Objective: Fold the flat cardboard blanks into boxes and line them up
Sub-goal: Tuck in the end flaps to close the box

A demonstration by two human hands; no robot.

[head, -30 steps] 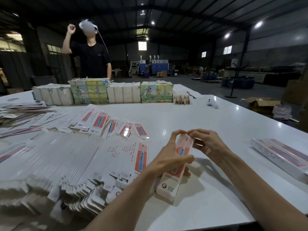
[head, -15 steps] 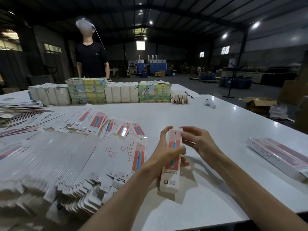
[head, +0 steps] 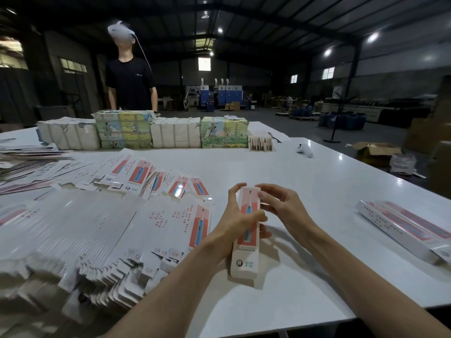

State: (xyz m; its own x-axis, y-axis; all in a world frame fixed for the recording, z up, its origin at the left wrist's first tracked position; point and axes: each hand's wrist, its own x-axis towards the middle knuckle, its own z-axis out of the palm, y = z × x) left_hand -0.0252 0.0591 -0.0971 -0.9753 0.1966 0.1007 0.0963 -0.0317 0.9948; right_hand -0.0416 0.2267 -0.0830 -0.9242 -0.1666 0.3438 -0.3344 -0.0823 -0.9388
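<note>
A long narrow box (head: 247, 230), printed red and white, is held up just above the white worktop (head: 305, 191) near its front edge; the left hand (head: 238, 220) has its grip clenched round the box's middle, thumb across the printed face; the right hand (head: 280, 206) pinches the far top end with its fingertips (head: 262, 193), apparently working the end flap there. The box looks already squared into a tube, so the step in hand seems to be tucking that top end closed; whether the near end is already shut cannot be told.

To do it well, the left hand should hold the tube firm without crushing its thin walls, since a squeezed tube narrows the opening and the flap will jam; the small side tabs should go in first, then the main flap, its tongue slid inside the front wall; a light press along the fold would keep it from springing back.

The flat blanks (head: 102, 228) lie fanned in a thick heap along the left side of the worktop, reaching its front-left corner; a few finished boxes (head: 402, 228) lie side by side at the right edge, well apart from the hands; the held box likely belongs beside them, ends flush with theirs, once closed.
</note>
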